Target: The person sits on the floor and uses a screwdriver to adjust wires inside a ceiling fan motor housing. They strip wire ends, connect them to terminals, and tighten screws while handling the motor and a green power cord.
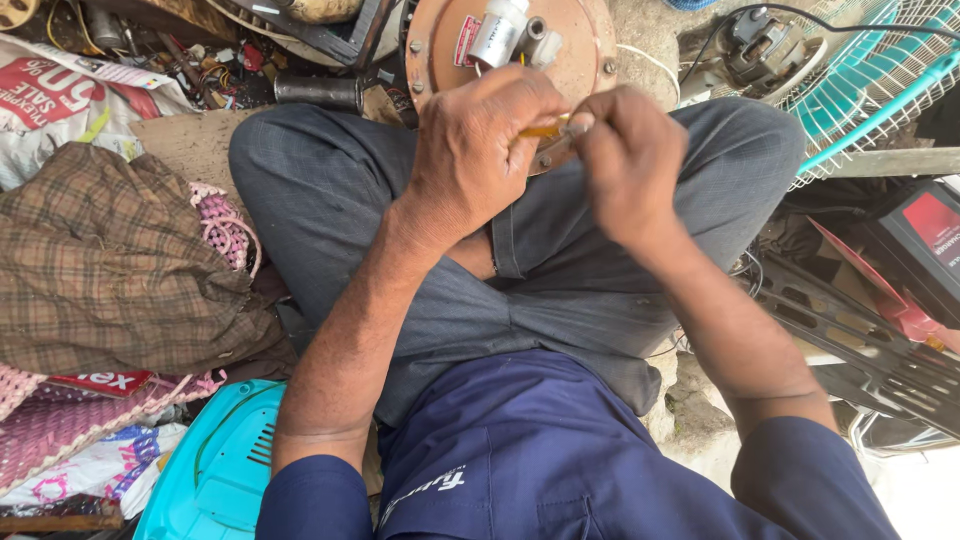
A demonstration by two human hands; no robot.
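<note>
Looked down on crossed legs in grey trousers. Left hand curled over a thin yellow-handled tool, right hand pinching its far end. Both held against a round brown metal motor plate bearing a white cylinder. To one side, checked brown cloth and turquoise plastic cover; opposite, a teal wire fan guard.

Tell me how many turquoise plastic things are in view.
2. A turquoise fan guard lies at the top right, beyond the right hand, and a turquoise housing sits at the bottom left, by the left elbow. Clutter may hide others.
</note>
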